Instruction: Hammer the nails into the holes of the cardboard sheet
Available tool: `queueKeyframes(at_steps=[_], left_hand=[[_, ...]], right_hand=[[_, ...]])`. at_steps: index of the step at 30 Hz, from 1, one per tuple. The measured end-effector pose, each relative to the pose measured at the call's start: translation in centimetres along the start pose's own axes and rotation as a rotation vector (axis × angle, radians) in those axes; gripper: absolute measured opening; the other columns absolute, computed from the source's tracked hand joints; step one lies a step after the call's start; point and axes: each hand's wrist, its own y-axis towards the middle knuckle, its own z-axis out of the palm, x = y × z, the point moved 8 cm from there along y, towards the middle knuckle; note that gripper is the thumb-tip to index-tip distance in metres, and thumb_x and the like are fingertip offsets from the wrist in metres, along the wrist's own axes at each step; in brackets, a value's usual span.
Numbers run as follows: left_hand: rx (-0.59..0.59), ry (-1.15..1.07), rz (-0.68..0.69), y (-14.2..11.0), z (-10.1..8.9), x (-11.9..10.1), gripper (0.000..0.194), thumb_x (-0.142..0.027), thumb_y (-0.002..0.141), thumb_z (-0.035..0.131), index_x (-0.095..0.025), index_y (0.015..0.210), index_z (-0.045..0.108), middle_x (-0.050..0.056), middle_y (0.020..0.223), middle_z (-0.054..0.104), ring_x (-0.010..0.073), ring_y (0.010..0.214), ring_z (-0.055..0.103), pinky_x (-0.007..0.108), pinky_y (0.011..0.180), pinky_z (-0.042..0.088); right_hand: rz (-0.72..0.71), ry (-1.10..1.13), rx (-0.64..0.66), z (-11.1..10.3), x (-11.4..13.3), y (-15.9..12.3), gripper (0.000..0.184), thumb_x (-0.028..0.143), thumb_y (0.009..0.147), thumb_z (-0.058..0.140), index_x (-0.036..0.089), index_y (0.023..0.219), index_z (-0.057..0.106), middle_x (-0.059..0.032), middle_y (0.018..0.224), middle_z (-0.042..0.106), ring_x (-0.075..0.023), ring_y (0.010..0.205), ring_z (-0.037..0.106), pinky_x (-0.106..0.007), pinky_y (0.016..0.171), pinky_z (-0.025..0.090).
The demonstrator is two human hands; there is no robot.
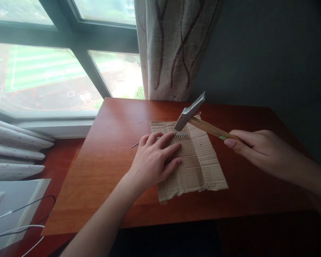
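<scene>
A torn piece of brown cardboard (200, 160) lies on the reddish wooden table (109, 167). My left hand (155, 160) rests flat on the cardboard's left half, fingers stretched out toward a small printed patch (182, 134) near its top. My right hand (254, 148) grips the wooden handle of a hammer (203, 125). Its grey metal head (189, 111) hovers over the printed patch, tilted up toward the curtain. A thin nail (135, 145) lies on the table just left of my left hand.
A patterned curtain (173, 46) hangs behind the table beside a large window (56, 64). A dark wall stands at the right. Left of the table are white quilted fabric (13, 150), a white surface and thin cables (21, 217).
</scene>
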Motion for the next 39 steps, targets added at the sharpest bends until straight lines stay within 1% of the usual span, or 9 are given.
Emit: queueKeyframes(at_steps=[4, 10, 16, 22, 29, 34, 39], left_hand=[[0.004, -0.004, -0.008, -0.04, 0.07, 0.08, 0.038, -0.045, 0.097, 0.059, -0.032, 0.131, 0.068, 0.005, 0.15, 0.057, 0.035, 0.131, 0.049, 0.055, 0.107, 0.036], [0.003, -0.007, -0.008, -0.07, 0.19, 0.21, 0.038, -0.048, 0.097, 0.057, -0.032, 0.131, 0.069, 0.005, 0.152, 0.055, 0.0349, 0.131, 0.048, 0.055, 0.107, 0.035], [-0.006, -0.015, -0.008, -0.08, 0.13, 0.26, 0.038, -0.048, 0.097, 0.058, -0.031, 0.13, 0.069, 0.005, 0.15, 0.057, 0.035, 0.131, 0.049, 0.055, 0.107, 0.036], [0.0, -0.018, -0.014, -0.1, 0.18, 0.25, 0.039, -0.048, 0.098, 0.057, -0.031, 0.13, 0.069, 0.005, 0.152, 0.056, 0.0352, 0.131, 0.048, 0.055, 0.107, 0.035], [-0.007, -0.021, -0.014, -0.12, 0.19, 0.3, 0.039, -0.048, 0.097, 0.058, -0.031, 0.13, 0.07, 0.005, 0.151, 0.056, 0.0352, 0.131, 0.048, 0.055, 0.107, 0.036], [-0.003, -0.017, -0.018, -0.12, 0.19, 0.39, 0.04, -0.049, 0.098, 0.056, -0.031, 0.13, 0.069, 0.006, 0.15, 0.057, 0.0351, 0.131, 0.048, 0.055, 0.107, 0.036], [-0.006, -0.028, -0.017, -0.16, 0.21, 0.38, 0.039, -0.049, 0.097, 0.058, -0.032, 0.13, 0.069, 0.005, 0.151, 0.056, 0.0349, 0.131, 0.048, 0.055, 0.107, 0.035]], right_hand=[[-0.005, -0.003, 0.032, 0.41, 0.24, 0.18, 0.054, 0.068, 0.099, 0.04, 0.023, 0.069, 0.048, 0.0024, 0.053, 0.047, -0.0135, 0.048, 0.045, -0.03, 0.051, 0.029], [0.003, -0.041, 0.001, 0.14, -0.17, 0.17, 0.055, 0.069, 0.099, 0.038, 0.023, 0.069, 0.047, 0.0029, 0.054, 0.044, -0.0134, 0.048, 0.044, -0.031, 0.052, 0.028], [0.004, -0.015, 0.042, 0.52, 0.21, 0.39, 0.055, 0.068, 0.099, 0.04, 0.023, 0.071, 0.051, 0.0025, 0.054, 0.048, -0.0139, 0.049, 0.046, -0.031, 0.052, 0.03], [0.008, -0.031, 0.009, 0.07, 0.02, 0.56, 0.057, 0.07, 0.098, 0.038, 0.023, 0.069, 0.049, 0.0026, 0.054, 0.046, -0.0133, 0.049, 0.044, -0.03, 0.051, 0.029], [-0.008, -0.031, 0.006, 0.51, 0.47, 0.89, 0.055, 0.068, 0.099, 0.039, 0.023, 0.069, 0.049, 0.003, 0.052, 0.046, -0.0126, 0.047, 0.044, -0.03, 0.05, 0.029], [-0.008, -0.014, 0.044, 0.87, 0.73, 0.96, 0.054, 0.067, 0.099, 0.041, 0.022, 0.069, 0.051, 0.0026, 0.053, 0.048, -0.013, 0.047, 0.045, -0.03, 0.051, 0.029], [-0.003, -0.032, 0.017, 0.67, 0.65, 1.03, 0.055, 0.067, 0.099, 0.04, 0.023, 0.068, 0.05, 0.0025, 0.051, 0.047, -0.0132, 0.047, 0.044, -0.03, 0.051, 0.028]])
